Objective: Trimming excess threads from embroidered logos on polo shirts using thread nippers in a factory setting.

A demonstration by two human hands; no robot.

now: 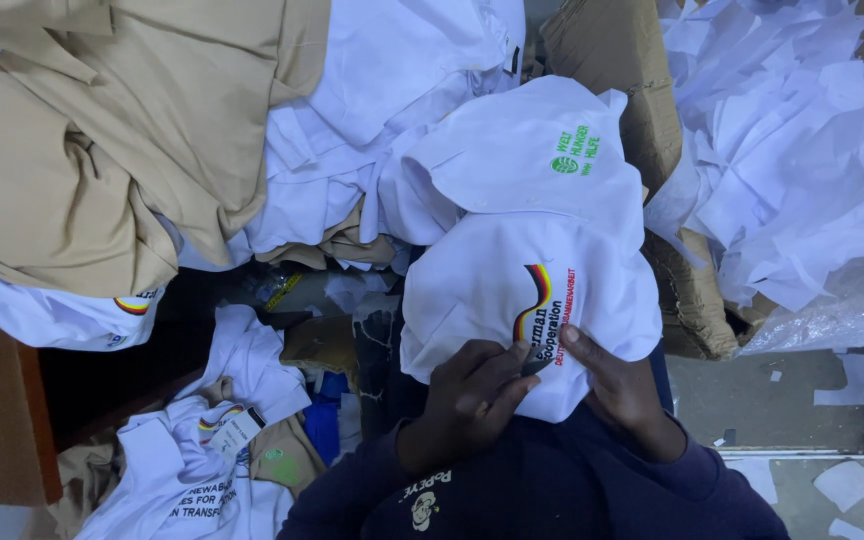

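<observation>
Now both hands work one white shirt (pixel 512 290): left hand (pixel 472 395) pinches a dark tab at its printed logo (pixel 542 315); right hand (pixel 622 385) lies flat, pressing the cloth.

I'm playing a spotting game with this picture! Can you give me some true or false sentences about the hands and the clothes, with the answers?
1. Both hands rest on a white cloth garment with a striped curved emblem. True.
2. The left hand holds scissors. False: it only presses on the white garment.
3. A heap of tan fabric lies at the upper left. True.
4. The right hand grips the brown cardboard box. False: it lies on the garment.
5. The scraps of paper at the upper right are red. False: they are white.
</observation>
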